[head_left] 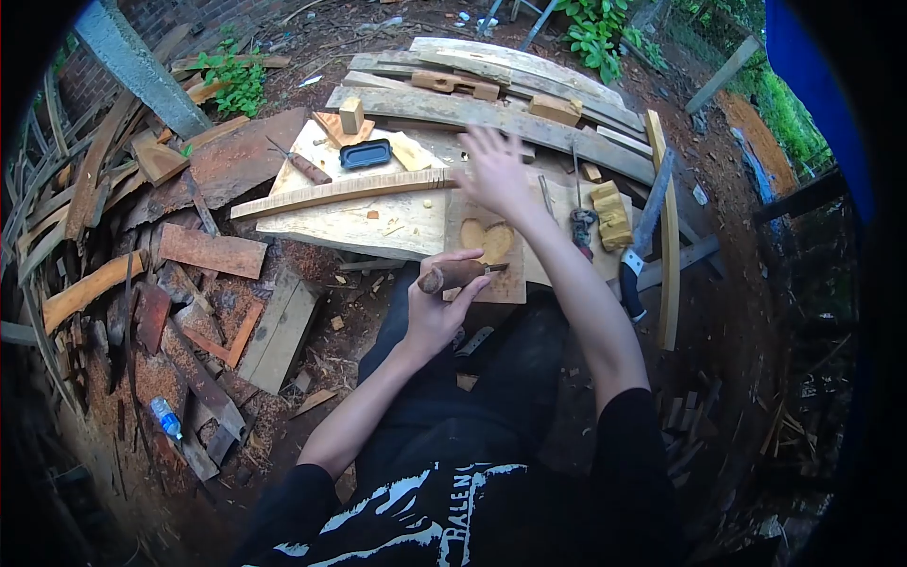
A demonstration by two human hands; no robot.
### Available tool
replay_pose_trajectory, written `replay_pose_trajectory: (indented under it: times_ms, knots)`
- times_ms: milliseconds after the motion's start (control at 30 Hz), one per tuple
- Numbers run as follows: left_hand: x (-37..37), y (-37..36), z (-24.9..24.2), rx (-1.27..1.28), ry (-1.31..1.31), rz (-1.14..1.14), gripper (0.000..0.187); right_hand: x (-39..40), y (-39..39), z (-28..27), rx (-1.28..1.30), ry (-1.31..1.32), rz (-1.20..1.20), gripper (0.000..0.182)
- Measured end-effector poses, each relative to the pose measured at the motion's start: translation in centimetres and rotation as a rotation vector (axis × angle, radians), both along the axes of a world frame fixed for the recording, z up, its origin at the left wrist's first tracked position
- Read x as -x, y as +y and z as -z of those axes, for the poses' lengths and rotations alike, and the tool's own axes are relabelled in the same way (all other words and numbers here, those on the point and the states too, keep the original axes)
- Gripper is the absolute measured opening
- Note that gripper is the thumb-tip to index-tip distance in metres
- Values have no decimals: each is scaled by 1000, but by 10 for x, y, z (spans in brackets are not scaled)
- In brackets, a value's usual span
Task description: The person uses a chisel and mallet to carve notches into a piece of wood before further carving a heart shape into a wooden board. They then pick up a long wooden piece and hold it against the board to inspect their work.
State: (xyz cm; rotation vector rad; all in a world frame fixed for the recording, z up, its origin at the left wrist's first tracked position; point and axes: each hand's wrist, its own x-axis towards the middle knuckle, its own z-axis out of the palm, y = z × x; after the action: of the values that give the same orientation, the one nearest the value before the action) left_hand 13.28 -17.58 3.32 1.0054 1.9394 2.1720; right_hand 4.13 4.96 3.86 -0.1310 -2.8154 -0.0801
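My left hand (439, 317) is wrapped around the wooden handle of a chisel (455, 275), its metal tip pointing right over a small board (513, 286). A heart-shaped hollow (488, 242) is cut into that board, which lies at the bench's near edge above my lap. Farther out, my right hand (496, 175) is open, fingers spread and slightly blurred, above the board's far end. Its fingertips are near the right end of a long, slightly curved wooden strip (350, 192), which lies across the pale wooden bench top (350, 232).
A black tray (366, 153), a wooden-handled tool (300, 163) and wood blocks (351, 115) sit at the back left. To the right are a bar clamp (581, 225), a yellowish block (612, 215) and a handsaw (631, 283). Planks (529, 118) are stacked behind; scrap wood (213, 250) covers the left ground.
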Motion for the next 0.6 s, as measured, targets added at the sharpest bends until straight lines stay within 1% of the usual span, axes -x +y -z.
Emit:
replay_pose_trajectory:
  times_ms: [33,67,133,167,200,233,267,300,333,367,400,467,500,567,600]
  knots:
    - [-1,2,7,-71,0,12,43,12,-8,4,-29,4,-111,73]
    - [-2,2,11,-142,-2,24,44,21,-16,9,-29,-2,-106,73]
    - [1,-2,10,-139,33,7,44,36,-28,17,-98,-128,-263,75]
    - [4,-5,8,-134,72,-13,45,42,-33,20,-100,-131,-255,75]
    - [4,-9,5,-139,70,-4,45,46,-36,22,-111,-222,-260,69]
    - [5,-12,2,-178,-10,-30,45,49,-37,24,-123,-312,-263,62]
    - [6,-17,-1,-215,-91,-57,45,53,-38,26,-128,-313,-252,62]
    - [8,-23,-5,-212,-129,-67,45,55,-38,30,-57,-315,-233,54]
    - [11,-30,-7,-209,-165,-75,45,57,-37,34,13,-314,-212,46]
    - [14,-38,-6,-166,-165,-114,45,58,-34,50,46,-185,-234,36]
    - [17,-45,-12,-116,-149,-188,45,53,-35,43,42,-185,-225,36]
    - [26,-61,-10,-79,-86,-343,39,41,-38,29,10,-55,-244,34]
    - [34,-68,-9,-130,-102,-403,35,34,-40,20,9,-56,-236,34]
    - [45,-83,-15,-194,-167,-487,30,19,-47,3,201,2,-285,33]
    - [51,-92,-22,-210,-215,-510,28,8,-51,-5,201,3,-277,33]
